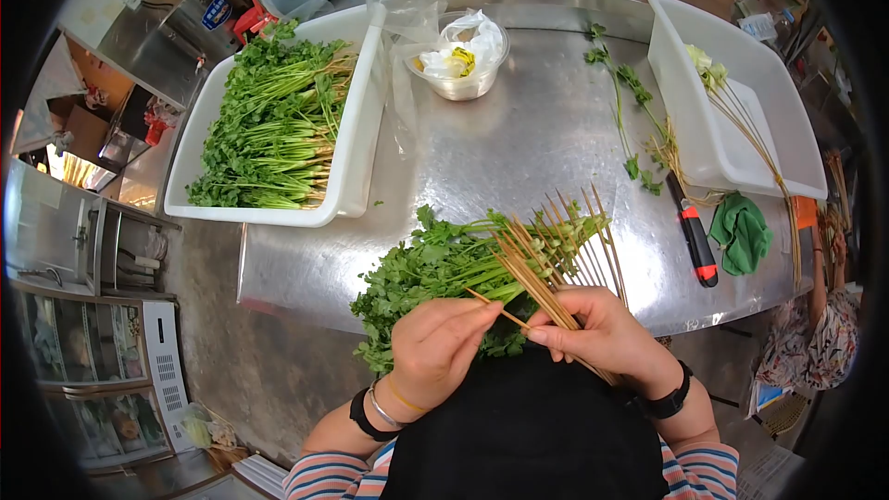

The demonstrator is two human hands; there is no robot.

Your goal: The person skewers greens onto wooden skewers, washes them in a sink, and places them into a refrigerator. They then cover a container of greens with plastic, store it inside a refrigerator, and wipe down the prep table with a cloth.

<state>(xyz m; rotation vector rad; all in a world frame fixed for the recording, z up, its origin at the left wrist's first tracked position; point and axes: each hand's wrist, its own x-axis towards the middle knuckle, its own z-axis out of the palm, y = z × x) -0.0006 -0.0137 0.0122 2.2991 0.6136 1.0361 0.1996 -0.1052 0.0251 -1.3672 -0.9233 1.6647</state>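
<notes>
My right hand (600, 331) is closed round a fanned bundle of bamboo skewers (535, 282), their points spreading up and away from me. One single skewer (515, 319) slants leftward from its thumb and finger. The fingertips of my left hand (437, 344) pinch that single skewer near its upper end; whether a stem is pinched with it, I cannot tell. Behind both hands lies a pile of leafy green herbs (407, 268) at the table's near edge. Its stems point right, partly hidden by the skewers.
A white tub (372, 120) packed with herb bunches stands left on the steel table (537, 139). Plastic bags sit in a clear bowl (468, 88). At right are another white tub (741, 167), a red-black knife handle (694, 239), a green cloth (741, 233) and loose sprigs (630, 93).
</notes>
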